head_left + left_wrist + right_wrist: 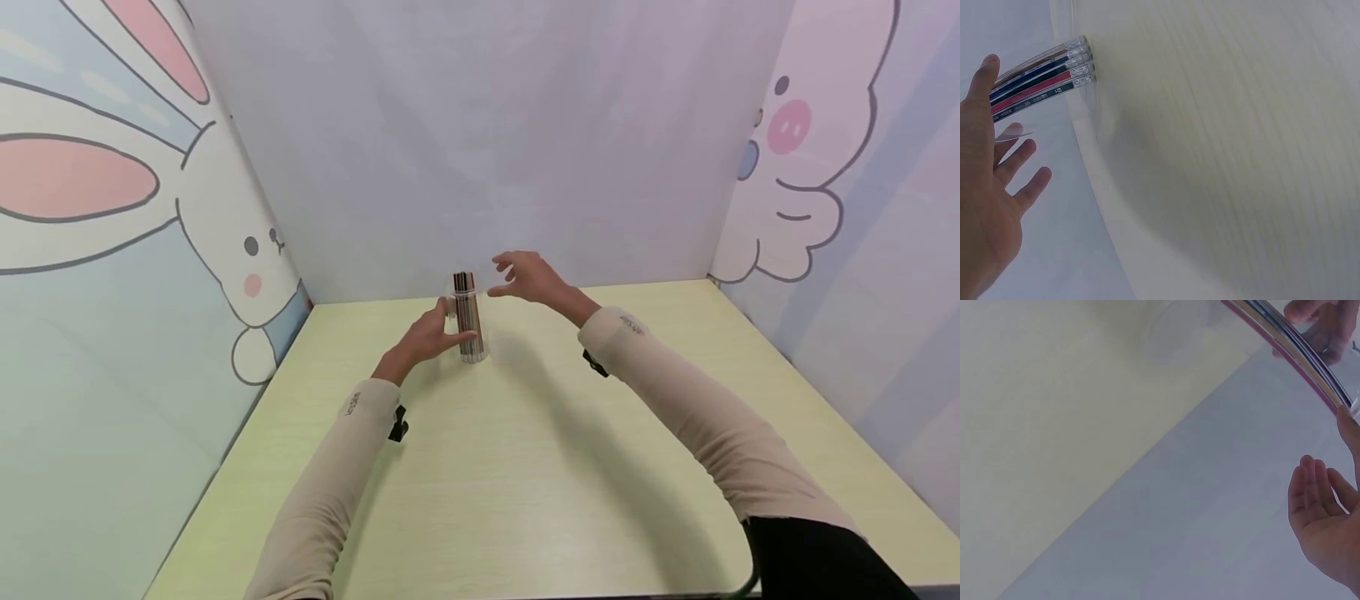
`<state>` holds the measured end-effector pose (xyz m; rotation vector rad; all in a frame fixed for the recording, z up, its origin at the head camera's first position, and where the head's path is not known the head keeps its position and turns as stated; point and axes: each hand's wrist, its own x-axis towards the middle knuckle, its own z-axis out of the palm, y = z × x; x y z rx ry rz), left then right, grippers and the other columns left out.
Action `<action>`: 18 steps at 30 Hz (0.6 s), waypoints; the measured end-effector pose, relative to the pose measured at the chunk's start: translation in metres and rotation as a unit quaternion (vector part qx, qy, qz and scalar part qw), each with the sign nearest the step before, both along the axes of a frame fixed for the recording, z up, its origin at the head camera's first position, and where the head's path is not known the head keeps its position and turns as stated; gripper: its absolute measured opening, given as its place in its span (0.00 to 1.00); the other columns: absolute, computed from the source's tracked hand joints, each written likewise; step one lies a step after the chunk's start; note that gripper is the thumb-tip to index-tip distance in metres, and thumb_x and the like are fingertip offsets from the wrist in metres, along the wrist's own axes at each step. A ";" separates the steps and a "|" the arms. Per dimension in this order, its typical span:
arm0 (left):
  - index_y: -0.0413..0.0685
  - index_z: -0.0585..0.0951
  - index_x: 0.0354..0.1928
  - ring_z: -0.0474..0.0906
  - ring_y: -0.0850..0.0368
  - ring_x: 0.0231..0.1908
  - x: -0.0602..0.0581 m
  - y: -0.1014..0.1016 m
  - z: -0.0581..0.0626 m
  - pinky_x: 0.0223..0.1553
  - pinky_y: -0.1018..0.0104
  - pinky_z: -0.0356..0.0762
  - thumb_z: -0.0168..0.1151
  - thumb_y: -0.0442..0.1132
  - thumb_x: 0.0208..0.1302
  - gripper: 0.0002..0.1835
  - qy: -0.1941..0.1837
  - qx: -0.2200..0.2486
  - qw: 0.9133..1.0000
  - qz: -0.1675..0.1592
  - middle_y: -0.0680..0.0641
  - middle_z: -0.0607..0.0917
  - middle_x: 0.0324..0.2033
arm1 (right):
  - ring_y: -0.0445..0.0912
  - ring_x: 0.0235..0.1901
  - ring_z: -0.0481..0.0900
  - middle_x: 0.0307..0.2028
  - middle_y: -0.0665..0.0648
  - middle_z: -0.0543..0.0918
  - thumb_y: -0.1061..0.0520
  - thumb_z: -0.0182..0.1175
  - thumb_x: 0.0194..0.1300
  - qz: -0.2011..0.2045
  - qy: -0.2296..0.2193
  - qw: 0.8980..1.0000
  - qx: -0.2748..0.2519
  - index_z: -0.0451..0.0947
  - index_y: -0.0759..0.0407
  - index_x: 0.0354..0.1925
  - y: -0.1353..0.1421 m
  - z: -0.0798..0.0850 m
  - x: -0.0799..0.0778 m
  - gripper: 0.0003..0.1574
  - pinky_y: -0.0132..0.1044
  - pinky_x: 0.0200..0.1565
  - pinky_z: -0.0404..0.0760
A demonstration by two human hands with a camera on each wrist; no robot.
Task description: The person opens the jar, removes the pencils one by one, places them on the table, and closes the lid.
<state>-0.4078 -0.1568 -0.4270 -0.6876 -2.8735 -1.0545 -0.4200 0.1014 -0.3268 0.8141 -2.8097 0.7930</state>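
A tall clear container (pixel 469 321) full of pencils (pixel 463 282) stands near the back of the table. Its pencil tops stick up past the rim, and in the left wrist view the eraser ends (pixel 1082 62) sit at the bottom. My left hand (pixel 426 336) holds the container from the left, thumb across the near side and fingers behind it. To the right of the rim, my right hand (pixel 531 279) hovers with loosely bent fingers and nothing in them. In the right wrist view its thumb (pixel 1349 428) overlaps the upper end of the pencils.
The pale wood-grain table (pixel 480 467) meets a plain grey back wall (pixel 487 150). Side walls carry a cartoon rabbit (pixel 225 217) on the left and another cartoon animal (pixel 795 183) on the right. A faint round clear shape (pixel 1175 328) shows by the container's base.
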 end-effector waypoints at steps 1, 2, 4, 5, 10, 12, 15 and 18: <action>0.42 0.60 0.69 0.70 0.35 0.68 0.000 0.000 0.000 0.65 0.40 0.70 0.69 0.65 0.65 0.46 -0.001 0.001 1.000 -0.001 0.34 0.73 0.68 | 0.58 0.56 0.83 0.62 0.65 0.81 0.48 0.74 0.66 0.002 0.001 1.000 -0.002 0.69 0.64 0.73 -0.001 0.003 0.000 0.45 0.51 0.55 0.82; 0.42 0.60 0.69 0.70 0.35 0.69 0.000 0.000 0.000 0.66 0.40 0.70 0.69 0.65 0.65 0.46 -0.002 0.001 1.000 -0.001 0.34 0.73 0.68 | 0.58 0.56 0.84 0.62 0.65 0.80 0.48 0.74 0.66 0.004 0.003 1.000 -0.005 0.69 0.64 0.73 -0.001 0.006 0.000 0.45 0.51 0.55 0.82; 0.42 0.59 0.70 0.69 0.35 0.69 0.000 -0.001 0.000 0.66 0.40 0.69 0.69 0.65 0.65 0.48 -0.005 0.000 1.000 -0.001 0.34 0.72 0.69 | 0.57 0.55 0.84 0.62 0.65 0.81 0.48 0.74 0.66 0.008 0.010 1.000 -0.007 0.70 0.64 0.72 -0.003 0.012 0.000 0.44 0.50 0.55 0.82; 0.41 0.59 0.71 0.69 0.35 0.69 0.000 -0.001 0.001 0.67 0.40 0.69 0.69 0.65 0.65 0.48 -0.006 0.000 1.000 0.000 0.34 0.72 0.69 | 0.57 0.54 0.84 0.62 0.65 0.81 0.49 0.73 0.67 0.009 0.015 1.000 -0.008 0.71 0.63 0.72 -0.004 0.014 0.000 0.42 0.50 0.55 0.82; 0.40 0.58 0.73 0.69 0.35 0.69 0.000 -0.002 0.003 0.66 0.40 0.69 0.69 0.66 0.64 0.50 -0.005 0.002 1.000 0.002 0.34 0.72 0.69 | 0.54 0.51 0.86 0.59 0.63 0.83 0.50 0.72 0.68 0.019 0.040 0.999 -0.009 0.77 0.63 0.67 -0.011 0.022 0.000 0.35 0.48 0.54 0.83; 0.40 0.58 0.73 0.69 0.35 0.69 -0.001 -0.003 0.003 0.66 0.40 0.69 0.69 0.66 0.64 0.50 -0.003 0.002 1.000 0.000 0.33 0.72 0.69 | 0.54 0.50 0.86 0.57 0.63 0.84 0.50 0.72 0.68 0.024 0.044 0.999 -0.010 0.79 0.63 0.65 -0.014 0.023 0.001 0.32 0.47 0.54 0.83; 0.41 0.58 0.72 0.69 0.35 0.69 0.000 -0.004 0.003 0.66 0.40 0.70 0.69 0.65 0.65 0.49 -0.001 0.003 1.000 -0.002 0.33 0.72 0.69 | 0.54 0.50 0.86 0.56 0.63 0.85 0.51 0.72 0.69 0.028 0.043 0.999 -0.011 0.81 0.63 0.62 -0.018 0.023 0.003 0.29 0.46 0.53 0.83; 0.41 0.58 0.72 0.70 0.35 0.69 0.001 -0.005 0.001 0.66 0.40 0.70 0.69 0.64 0.66 0.48 -0.002 0.004 1.000 0.000 0.33 0.72 0.69 | 0.54 0.51 0.86 0.55 0.62 0.86 0.52 0.71 0.69 0.030 0.040 0.999 -0.012 0.83 0.62 0.61 -0.021 0.022 0.004 0.26 0.47 0.54 0.83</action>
